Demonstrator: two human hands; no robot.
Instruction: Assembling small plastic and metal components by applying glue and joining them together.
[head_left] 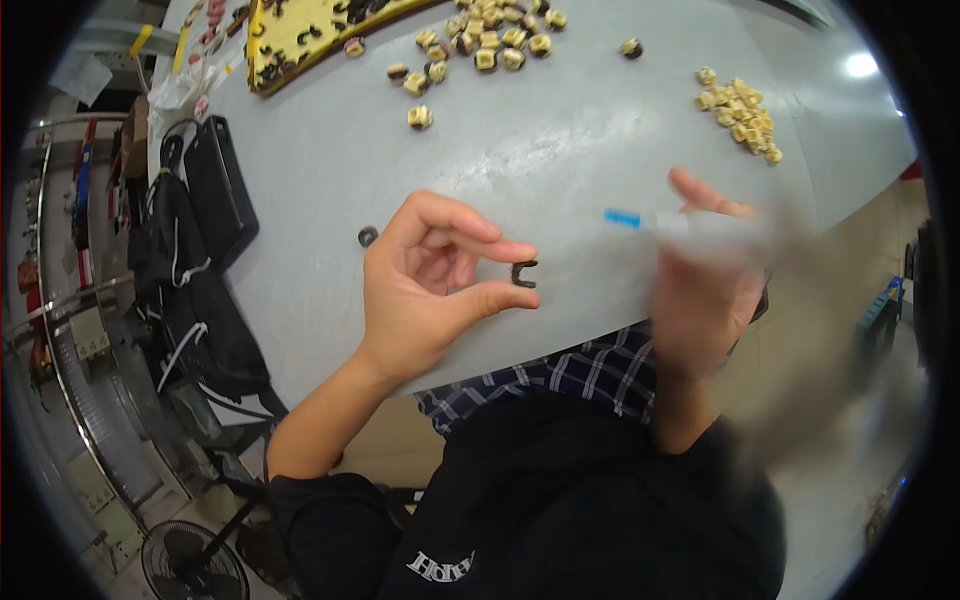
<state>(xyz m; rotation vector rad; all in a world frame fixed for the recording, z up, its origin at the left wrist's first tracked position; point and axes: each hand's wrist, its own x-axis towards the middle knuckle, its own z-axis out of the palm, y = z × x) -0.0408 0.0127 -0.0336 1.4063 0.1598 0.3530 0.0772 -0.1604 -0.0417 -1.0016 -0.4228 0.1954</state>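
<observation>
My left hand (420, 280) pinches a small dark C-shaped piece (522, 273) between thumb and forefinger, its opening turned to the right. The other fingers curl behind. To the right, my right hand (705, 290) is smeared by motion; a pale tube with a blue tip (690, 230) lies across it, tip toward the left. How its fingers wrap the tube is blurred. A small dark ring-shaped part (368, 236) rests on the table left of my left hand. Beyond both hands lie scattered cream-and-dark pieces (487, 58).
A yellow board (310, 45) bearing dark curved pieces sits at the far left. A pile of cream pieces (738, 112) lies far right on the grey table (300, 180). Along the left edge are a black box (220, 190) and cables. A large grey blur (815, 370) covers the right side.
</observation>
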